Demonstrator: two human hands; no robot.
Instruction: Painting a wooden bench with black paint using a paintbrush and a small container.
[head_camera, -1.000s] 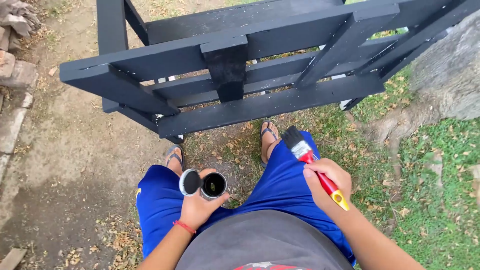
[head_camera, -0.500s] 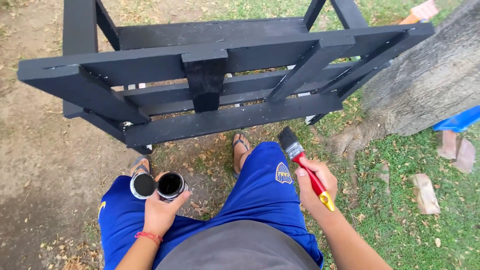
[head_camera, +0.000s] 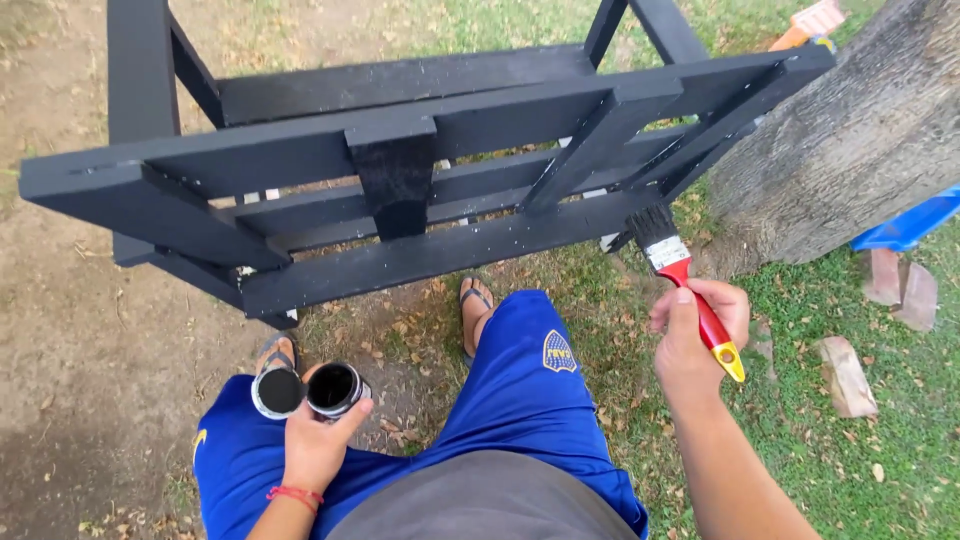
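Observation:
A black-painted wooden frame (head_camera: 420, 150) of crossed slats stands in front of me on bare ground. My right hand (head_camera: 695, 335) grips a paintbrush (head_camera: 685, 275) with a red and yellow handle; its black bristles point up toward the frame's right end, just short of the wood. My left hand (head_camera: 318, 440) holds a small open can of black paint (head_camera: 335, 388) together with its round lid (head_camera: 277, 392), low over my left knee. I wear blue shorts and flip-flops.
A thick tree trunk (head_camera: 860, 130) rises at the right, close to the frame's end. Bricks (head_camera: 845, 375) lie on the grass to the right, and a blue object (head_camera: 905, 225) sits behind the trunk. Bare dirt spreads to the left.
My right hand has lifted the brush up and closer to the frame's right end. The view has shifted, and the left hand with the can stays low.

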